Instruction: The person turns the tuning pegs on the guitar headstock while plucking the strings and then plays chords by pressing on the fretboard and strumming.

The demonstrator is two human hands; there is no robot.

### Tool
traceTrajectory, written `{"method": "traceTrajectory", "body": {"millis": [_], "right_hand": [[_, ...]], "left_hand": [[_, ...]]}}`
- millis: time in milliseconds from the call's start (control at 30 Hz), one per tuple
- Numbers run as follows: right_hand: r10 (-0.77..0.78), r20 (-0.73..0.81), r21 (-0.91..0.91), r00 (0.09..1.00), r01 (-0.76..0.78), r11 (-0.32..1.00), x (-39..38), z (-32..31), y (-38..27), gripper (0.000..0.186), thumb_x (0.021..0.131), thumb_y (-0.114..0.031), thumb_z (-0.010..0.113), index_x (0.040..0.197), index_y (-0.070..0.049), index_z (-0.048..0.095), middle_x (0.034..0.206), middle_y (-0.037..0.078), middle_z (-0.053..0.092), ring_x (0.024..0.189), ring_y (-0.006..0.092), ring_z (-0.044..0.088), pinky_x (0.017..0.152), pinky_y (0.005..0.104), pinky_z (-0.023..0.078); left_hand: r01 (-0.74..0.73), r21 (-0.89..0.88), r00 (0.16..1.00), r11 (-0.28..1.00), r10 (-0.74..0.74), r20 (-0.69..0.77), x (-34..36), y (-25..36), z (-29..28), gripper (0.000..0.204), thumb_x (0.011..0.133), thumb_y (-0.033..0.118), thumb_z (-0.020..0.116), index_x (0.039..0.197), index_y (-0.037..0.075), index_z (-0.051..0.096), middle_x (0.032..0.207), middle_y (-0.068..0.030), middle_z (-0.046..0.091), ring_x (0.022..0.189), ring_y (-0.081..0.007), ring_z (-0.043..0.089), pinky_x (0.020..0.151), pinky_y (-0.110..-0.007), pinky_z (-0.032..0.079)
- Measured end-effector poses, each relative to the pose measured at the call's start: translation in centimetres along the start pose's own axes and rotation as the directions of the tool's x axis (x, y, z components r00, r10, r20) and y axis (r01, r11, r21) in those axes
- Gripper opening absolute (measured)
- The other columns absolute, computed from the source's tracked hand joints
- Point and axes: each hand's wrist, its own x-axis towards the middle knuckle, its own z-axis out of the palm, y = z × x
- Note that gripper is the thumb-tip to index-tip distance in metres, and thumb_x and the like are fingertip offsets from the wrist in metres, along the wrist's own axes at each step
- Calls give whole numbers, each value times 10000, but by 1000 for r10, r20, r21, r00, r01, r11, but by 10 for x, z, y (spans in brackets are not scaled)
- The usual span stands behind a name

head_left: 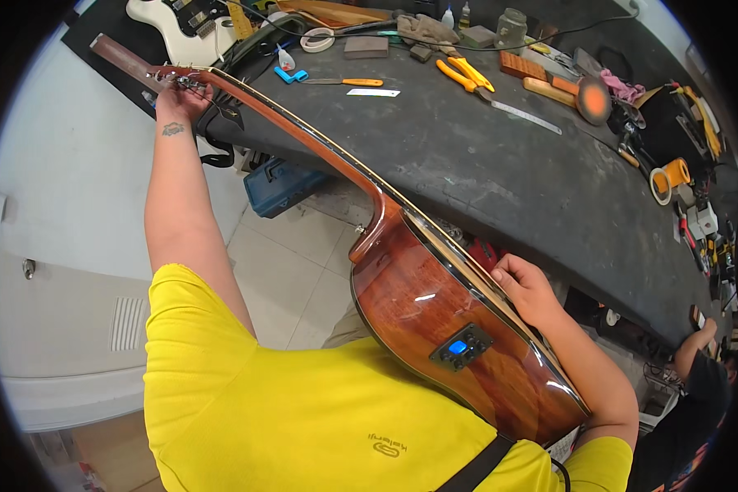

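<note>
An acoustic guitar [418, 279] with a glossy reddish-brown body lies across my lap, its neck pointing to the upper left. A black control panel [461, 348] with a lit blue display is set into its side. At the headstock, my left hand [185, 97] has its fingers closed around a metal tuning peg [190, 82]. My right forearm rests over the body's edge. My right hand [522, 283] is curled above the front of the guitar near the strings, thumb against the fingers; whatever it may pinch is hidden.
A dark workbench [467, 156] runs beyond the guitar. On it are orange pliers [465, 75], a steel ruler [526, 116], a blue string winder [290, 75] and a glass jar [511, 31]. A white electric guitar [184, 33] lies at the upper left. Another person [697, 394] stands at the right.
</note>
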Motion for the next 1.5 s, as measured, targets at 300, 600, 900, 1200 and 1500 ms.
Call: {"method": "traceTrajectory", "body": {"millis": [300,600,900,1200,1500], "right_hand": [[14,28,-16,1000,-14,1000,11,1,-5,309,1036,-297,621,904,-21,574,764,52,573,751,121,488,694,330,455],[40,46,-12,998,-40,999,6,-2,9,354,1035,-338,627,871,-32,557,704,32,537,700,111,452,634,324,429],[29,13,3,999,-29,1000,7,-1,4,385,1025,-340,644,821,-61,472,688,21,498,691,109,430,621,323,413],[61,61,-35,996,-59,998,7,-4,-4,337,1048,-315,618,858,-81,466,787,-50,463,787,64,407,693,264,401],[91,57,-30,994,-90,996,4,-5,-5,319,1051,-315,612,879,-75,492,799,-51,471,791,59,413,696,258,402]], "left_hand": [[-183,105,983,978,179,49,32,10,-29,322,1058,283,465,1231,34,574,1161,-137,661,1037,-296,627,839,-451,484],[-454,367,887,812,452,96,8,-14,-21,321,957,-36,558,1273,-85,526,1052,-174,683,839,-242,690,640,-343,520],[-470,638,805,609,592,28,4,-9,-12,316,921,-85,560,1224,-86,649,1041,-145,716,843,-221,745,644,-280,575],[-459,587,831,667,556,19,5,-7,-20,319,979,-52,544,1293,-68,596,1066,-165,714,781,-185,722,546,-259,487],[-468,559,844,684,533,54,7,-14,-14,304,1015,7,536,1308,-59,587,982,-176,735,596,-131,620,487,-249,411]]}}
